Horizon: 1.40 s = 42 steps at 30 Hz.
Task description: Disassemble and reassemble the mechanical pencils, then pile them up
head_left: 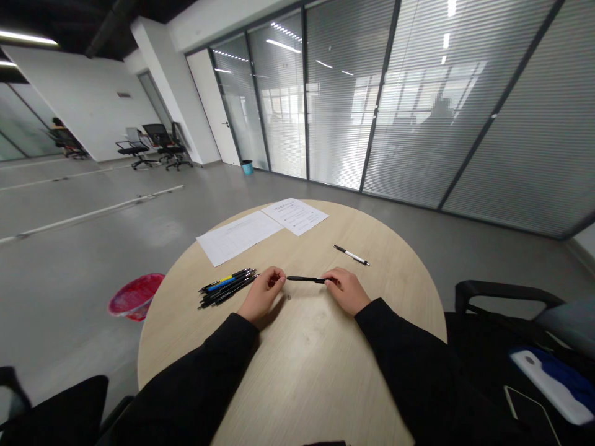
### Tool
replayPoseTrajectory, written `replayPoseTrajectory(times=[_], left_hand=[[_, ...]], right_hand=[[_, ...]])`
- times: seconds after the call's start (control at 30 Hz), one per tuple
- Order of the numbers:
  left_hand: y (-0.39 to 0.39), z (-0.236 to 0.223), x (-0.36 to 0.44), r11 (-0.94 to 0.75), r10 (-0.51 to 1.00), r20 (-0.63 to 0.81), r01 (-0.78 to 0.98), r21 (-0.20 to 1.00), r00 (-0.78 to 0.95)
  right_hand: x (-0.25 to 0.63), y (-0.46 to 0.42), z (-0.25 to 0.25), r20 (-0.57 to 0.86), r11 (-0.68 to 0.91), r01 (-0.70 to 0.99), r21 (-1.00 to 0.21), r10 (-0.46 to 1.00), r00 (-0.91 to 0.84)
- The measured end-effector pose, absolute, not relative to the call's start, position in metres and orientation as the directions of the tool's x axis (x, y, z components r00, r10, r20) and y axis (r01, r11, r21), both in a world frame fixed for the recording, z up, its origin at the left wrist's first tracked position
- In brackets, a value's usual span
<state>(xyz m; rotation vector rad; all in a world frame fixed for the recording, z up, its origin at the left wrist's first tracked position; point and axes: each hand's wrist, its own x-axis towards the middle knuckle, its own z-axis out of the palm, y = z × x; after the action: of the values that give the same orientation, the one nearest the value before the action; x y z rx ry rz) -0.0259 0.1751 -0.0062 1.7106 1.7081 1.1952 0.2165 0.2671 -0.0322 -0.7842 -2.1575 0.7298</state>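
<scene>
A slim black pen (304, 279) lies crosswise between my two hands, just above the wooden table (316, 384). My left hand (264, 292) pinches at its left end with thumb and fingers. The right end sits between the thumb and fingers of my right hand (348, 290). On the table below the pen is a tiny ring-like piece (289, 297), too small to name. Beside my left hand lies a pile of pens (225, 288), mostly black, with some yellow and blue. A white-and-black pen (352, 254) rests alone beyond my right hand.
Two printed sheets, a left sheet (239, 236) and a right sheet (295, 215), lie at the table's far side. A red bin (134, 297) stands on the floor at left. Right of the table, a black chair (509, 297) holds a phone (532, 415) and a white-and-blue object (551, 384).
</scene>
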Motion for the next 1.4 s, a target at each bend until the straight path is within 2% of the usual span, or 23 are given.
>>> replayPoseTrajectory(times=[0.4,0.87,0.97,1.1,1.2,1.4], left_hand=[[0.179,-0.013,-0.028,-0.120,0.958,0.230,0.485,0.866,-0.174],[0.175,-0.009,-0.023,-0.153,0.946,0.274,0.509,0.847,-0.171],[0.173,-0.008,-0.024,-0.110,0.949,0.279,0.673,0.732,-0.148],[0.170,-0.004,-0.022,-0.110,0.961,0.274,0.873,0.476,-0.028],[0.168,-0.002,-0.020,-0.149,0.969,0.235,0.934,0.325,0.073],[0.166,-0.002,-0.017,-0.196,0.975,0.134,0.973,0.119,0.179]], right_hand=[[0.215,0.269,-0.039,0.368,0.628,0.311,-0.713,0.713,-0.597],[0.216,0.268,-0.035,0.390,0.637,0.332,-0.696,0.723,-0.570],[0.216,0.268,-0.036,0.388,0.623,0.347,-0.701,0.742,-0.547],[0.216,0.269,-0.037,0.382,0.602,0.365,-0.710,0.765,-0.519],[0.216,0.270,-0.037,0.384,0.599,0.371,-0.710,0.771,-0.508],[0.216,0.270,-0.038,0.382,0.597,0.374,-0.710,0.772,-0.507]])
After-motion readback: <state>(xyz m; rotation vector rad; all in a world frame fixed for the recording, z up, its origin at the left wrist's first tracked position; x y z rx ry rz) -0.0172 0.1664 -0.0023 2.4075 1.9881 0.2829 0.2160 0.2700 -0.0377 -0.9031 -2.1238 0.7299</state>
